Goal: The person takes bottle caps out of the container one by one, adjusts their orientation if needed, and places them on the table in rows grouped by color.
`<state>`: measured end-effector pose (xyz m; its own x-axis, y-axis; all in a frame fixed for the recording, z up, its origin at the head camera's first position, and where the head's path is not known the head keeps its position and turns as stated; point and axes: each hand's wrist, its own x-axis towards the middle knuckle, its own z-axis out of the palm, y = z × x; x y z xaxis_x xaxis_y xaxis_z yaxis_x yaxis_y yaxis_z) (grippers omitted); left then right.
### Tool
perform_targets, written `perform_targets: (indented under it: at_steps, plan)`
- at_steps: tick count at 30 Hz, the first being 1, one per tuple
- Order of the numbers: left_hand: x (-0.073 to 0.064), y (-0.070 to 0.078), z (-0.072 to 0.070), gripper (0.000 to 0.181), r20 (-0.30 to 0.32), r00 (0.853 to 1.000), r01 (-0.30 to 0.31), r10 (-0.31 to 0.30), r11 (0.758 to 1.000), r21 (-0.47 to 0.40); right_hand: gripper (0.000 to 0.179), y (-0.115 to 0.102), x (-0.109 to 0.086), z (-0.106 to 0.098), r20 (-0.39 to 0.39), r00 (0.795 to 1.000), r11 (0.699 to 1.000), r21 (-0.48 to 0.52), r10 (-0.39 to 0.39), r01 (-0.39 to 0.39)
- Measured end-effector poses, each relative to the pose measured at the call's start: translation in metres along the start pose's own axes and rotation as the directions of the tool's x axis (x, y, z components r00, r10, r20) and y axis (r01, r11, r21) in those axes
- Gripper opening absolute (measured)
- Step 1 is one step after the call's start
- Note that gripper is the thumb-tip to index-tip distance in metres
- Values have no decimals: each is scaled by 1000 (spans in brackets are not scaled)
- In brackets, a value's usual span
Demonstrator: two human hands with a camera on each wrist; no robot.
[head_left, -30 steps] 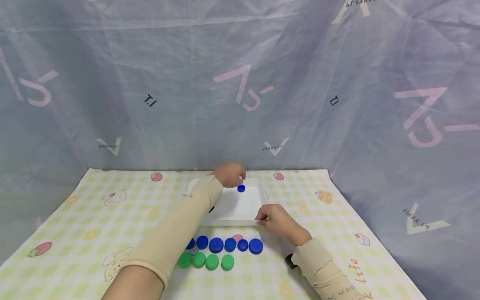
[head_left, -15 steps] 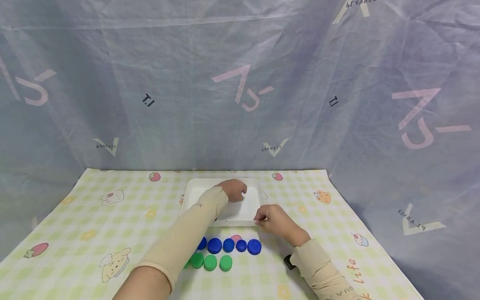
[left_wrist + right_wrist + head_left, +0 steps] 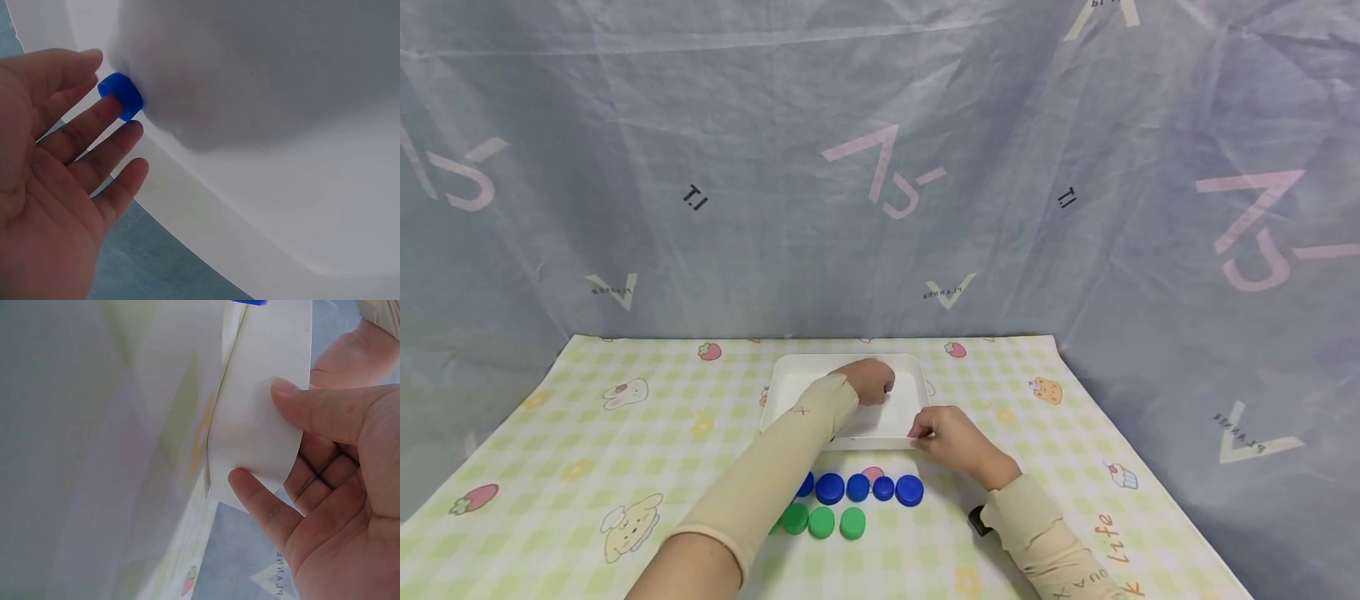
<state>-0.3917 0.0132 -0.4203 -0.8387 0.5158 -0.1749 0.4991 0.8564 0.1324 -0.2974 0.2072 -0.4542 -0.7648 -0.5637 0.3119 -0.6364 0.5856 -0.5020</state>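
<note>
My left hand [image 3: 867,382] reaches down inside the white tray [image 3: 790,367]. In the left wrist view, its thumb, index and middle fingers are gathered at a blue bottle cap [image 3: 127,97], held close to the tray floor. The ring and little fingers are spread away from it. My right hand [image 3: 953,437] grips the tray's near right corner. The right wrist view shows the thumb [image 3: 287,390] over the tray's wall, another fingertip touching its outer side, and the remaining fingers behind it.
In front of the tray lie a row of blue bottle caps [image 3: 830,489] and a row of green bottle caps [image 3: 822,522]. My left forearm hides the left end of both rows. A checked tablecloth [image 3: 647,450] covers the table, with a grey curtain [image 3: 745,250] behind.
My left hand has come down and nearer from the tray's far side, where a blue cap showed below it. It holds steady over the last half second. The right hand keeps its place.
</note>
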Motion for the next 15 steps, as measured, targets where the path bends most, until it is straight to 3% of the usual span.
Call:
perform_targets:
  at_steps: [15]
  plan:
    - [-1, 3, 7, 12, -11, 1000, 19, -19, 1000, -3, 17, 5, -2, 4, -7, 1000, 1000, -10, -20, 20]
